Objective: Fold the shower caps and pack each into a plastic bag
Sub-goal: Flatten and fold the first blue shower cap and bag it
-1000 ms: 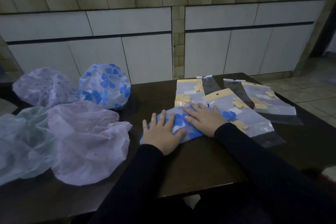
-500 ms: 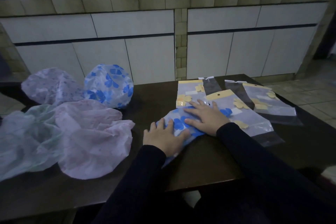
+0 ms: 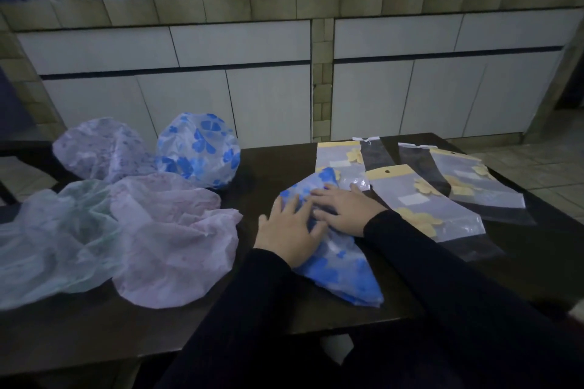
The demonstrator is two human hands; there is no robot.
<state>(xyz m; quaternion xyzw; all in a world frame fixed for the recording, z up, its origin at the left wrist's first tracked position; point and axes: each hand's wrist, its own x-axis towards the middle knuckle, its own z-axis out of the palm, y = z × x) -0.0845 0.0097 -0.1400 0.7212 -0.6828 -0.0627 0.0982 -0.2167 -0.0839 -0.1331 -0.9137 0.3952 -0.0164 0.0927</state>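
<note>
A blue-flowered shower cap (image 3: 341, 271) lies folded into a long wedge on the dark table (image 3: 284, 167), its point towards me. My left hand (image 3: 289, 232) presses flat on its left side and my right hand (image 3: 346, 207) presses flat on its upper part, fingers straight. Just right of my hands lie plastic bags with yellow headers: one (image 3: 417, 199) beside my right wrist, another (image 3: 343, 164) behind the cap, a third (image 3: 474, 180) farther right.
Unfolded caps sit on the table's left half: a pink one (image 3: 170, 237), a pale green one (image 3: 44, 243), a lilac one (image 3: 101, 148) and a puffed blue-flowered one (image 3: 199, 151). White cabinet doors (image 3: 252, 104) stand behind the table. Tiled floor (image 3: 543, 167) shows at right.
The folded blue cap has turned from lying sideways to pointing towards me, its tip now sticking out below my left hand. Both hands shifted slightly with it, still pressing flat.
</note>
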